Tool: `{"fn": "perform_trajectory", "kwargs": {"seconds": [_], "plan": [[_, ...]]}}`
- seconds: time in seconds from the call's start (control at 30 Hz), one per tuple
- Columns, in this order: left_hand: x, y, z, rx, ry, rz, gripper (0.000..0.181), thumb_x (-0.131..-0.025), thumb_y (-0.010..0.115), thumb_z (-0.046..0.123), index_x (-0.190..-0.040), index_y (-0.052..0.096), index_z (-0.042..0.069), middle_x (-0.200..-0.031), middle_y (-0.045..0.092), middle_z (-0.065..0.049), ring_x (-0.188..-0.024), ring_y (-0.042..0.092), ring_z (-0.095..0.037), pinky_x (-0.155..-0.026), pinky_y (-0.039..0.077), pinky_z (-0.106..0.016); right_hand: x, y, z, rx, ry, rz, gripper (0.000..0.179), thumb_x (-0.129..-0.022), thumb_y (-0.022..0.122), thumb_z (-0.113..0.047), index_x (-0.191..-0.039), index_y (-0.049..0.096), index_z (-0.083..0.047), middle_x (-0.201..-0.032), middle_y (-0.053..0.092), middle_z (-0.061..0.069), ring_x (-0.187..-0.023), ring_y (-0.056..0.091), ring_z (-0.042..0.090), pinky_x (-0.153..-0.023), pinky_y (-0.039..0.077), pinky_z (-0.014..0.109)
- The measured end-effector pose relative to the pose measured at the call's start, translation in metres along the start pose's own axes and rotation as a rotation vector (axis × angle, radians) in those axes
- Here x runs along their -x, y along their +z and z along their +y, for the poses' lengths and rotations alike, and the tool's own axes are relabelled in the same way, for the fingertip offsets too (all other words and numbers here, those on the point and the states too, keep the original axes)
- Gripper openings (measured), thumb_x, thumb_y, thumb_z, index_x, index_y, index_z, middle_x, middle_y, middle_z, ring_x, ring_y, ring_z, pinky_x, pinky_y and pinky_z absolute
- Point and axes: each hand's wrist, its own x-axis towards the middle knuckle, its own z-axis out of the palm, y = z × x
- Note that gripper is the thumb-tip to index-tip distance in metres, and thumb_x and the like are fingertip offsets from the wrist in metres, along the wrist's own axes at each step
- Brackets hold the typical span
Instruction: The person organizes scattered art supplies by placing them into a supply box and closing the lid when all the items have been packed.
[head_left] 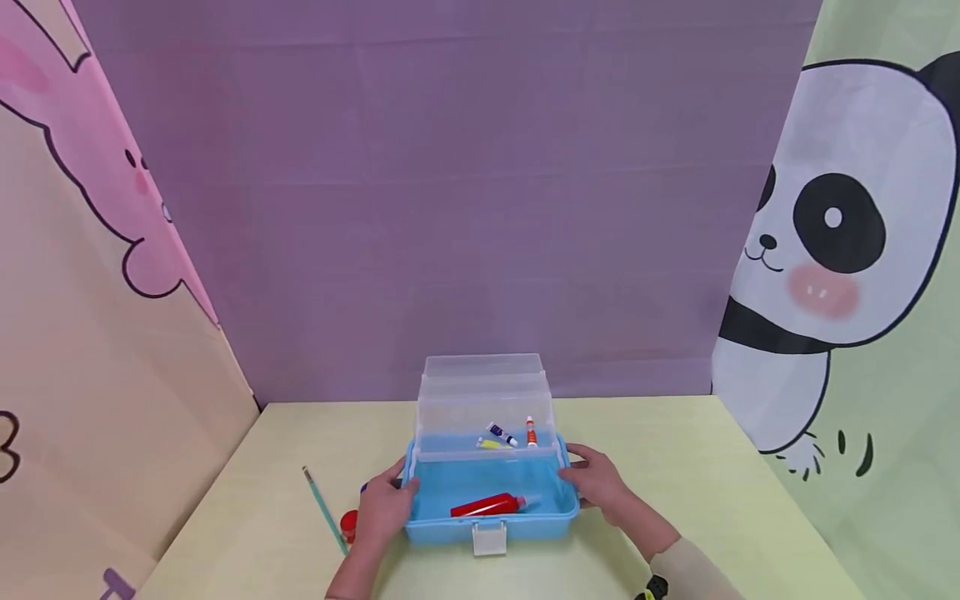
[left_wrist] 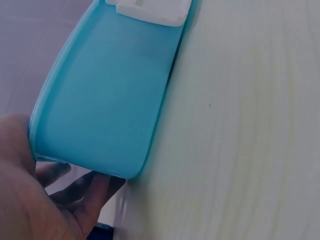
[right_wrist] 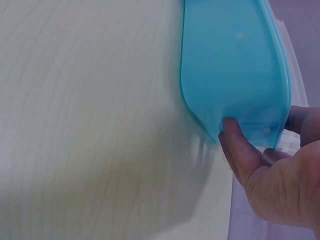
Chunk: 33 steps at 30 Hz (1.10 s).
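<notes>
A light blue plastic box (head_left: 442,531) stands with its clear lid (head_left: 480,367) raised at the back and a white latch (head_left: 490,540) at the front. My left hand (head_left: 384,510) grips its left end, thumb over the rim and fingers beneath in the left wrist view. At the opposite end my right hand (head_left: 598,483) holds the rim and side wall. Inside lies a red tube (head_left: 483,506) with a pale nozzle. Behind it are small paint tubes: a dark blue one (head_left: 502,434), a yellow one (head_left: 491,444) and a red-orange one (head_left: 531,433).
Left of the box, a green pencil (head_left: 324,508) and a small red pot (head_left: 348,525) lie on the pale wooden table (head_left: 750,517). A dark blue object (left_wrist: 101,231) shows under my left hand. A purple cloth (head_left: 480,208) hangs behind the table.
</notes>
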Motion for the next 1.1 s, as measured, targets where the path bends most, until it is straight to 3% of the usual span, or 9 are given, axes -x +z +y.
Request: {"fn": "perform_trajectory", "kwargs": {"seconds": [0.2, 0.4, 0.6, 0.77, 0.9, 1.1], "plan": [[0.003, -0.005, 0.004, 0.005, 0.016, 0.01, 0.051, -0.092, 0.066, 0.022, -0.139, 0.053, 0.003, -0.103, 0.062, -0.017, -0.088, 0.056, -0.029, -0.068, 0.053, -0.036, -0.001, 0.001, 0.001, 0.003, 0.002, -0.002, 0.057, -0.087, 0.069, -0.012, -0.139, 0.047, 0.001, -0.115, 0.059, 0.026, -0.088, 0.066, 0.035, -0.059, 0.057, 0.047], [0.007, -0.018, 0.006, 0.002, 0.047, -0.038, 0.05, -0.093, 0.065, 0.026, -0.135, 0.056, 0.0, -0.107, 0.065, -0.017, -0.094, 0.062, -0.031, -0.075, 0.054, -0.043, 0.0, 0.0, -0.002, 0.011, 0.013, -0.002, 0.058, -0.087, 0.069, -0.012, -0.139, 0.047, 0.001, -0.117, 0.058, 0.027, -0.089, 0.066, 0.036, -0.061, 0.057, 0.048], [0.013, -0.048, 0.005, 0.024, 0.122, -0.074, 0.04, -0.094, 0.063, 0.022, -0.126, 0.061, -0.002, -0.096, 0.069, -0.009, -0.077, 0.065, -0.021, -0.064, 0.051, -0.034, 0.001, -0.001, -0.001, 0.021, 0.009, -0.001, 0.059, -0.088, 0.069, -0.013, -0.14, 0.046, 0.002, -0.117, 0.058, 0.027, -0.09, 0.065, 0.036, -0.061, 0.057, 0.048], [0.014, -0.079, 0.004, -0.023, 0.102, -0.106, 0.039, -0.095, 0.061, 0.024, -0.125, 0.062, -0.001, -0.098, 0.068, -0.009, -0.078, 0.065, -0.023, -0.066, 0.053, -0.034, 0.004, -0.001, 0.002, 0.017, 0.017, -0.004, 0.06, -0.089, 0.068, -0.013, -0.141, 0.045, 0.002, -0.118, 0.058, 0.027, -0.093, 0.065, 0.037, -0.063, 0.057, 0.049], [0.009, -0.105, -0.001, -0.067, 0.114, -0.093, 0.039, -0.095, 0.061, 0.026, -0.124, 0.063, -0.001, -0.098, 0.068, -0.009, -0.078, 0.065, -0.022, -0.063, 0.052, -0.033, 0.004, -0.002, -0.001, 0.003, 0.011, -0.01, 0.06, -0.089, 0.068, -0.013, -0.142, 0.044, 0.003, -0.118, 0.058, 0.028, -0.093, 0.065, 0.037, -0.064, 0.057, 0.049], [0.002, -0.135, -0.015, -0.208, 0.172, -0.043, 0.037, -0.093, 0.063, 0.027, -0.117, 0.067, 0.0, -0.096, 0.069, -0.009, -0.085, 0.065, -0.025, -0.064, 0.05, -0.037, 0.004, -0.001, -0.005, 0.001, 0.025, -0.019, 0.059, -0.089, 0.068, -0.012, -0.142, 0.045, 0.002, -0.118, 0.059, 0.026, -0.092, 0.066, 0.035, -0.064, 0.057, 0.049]]}}
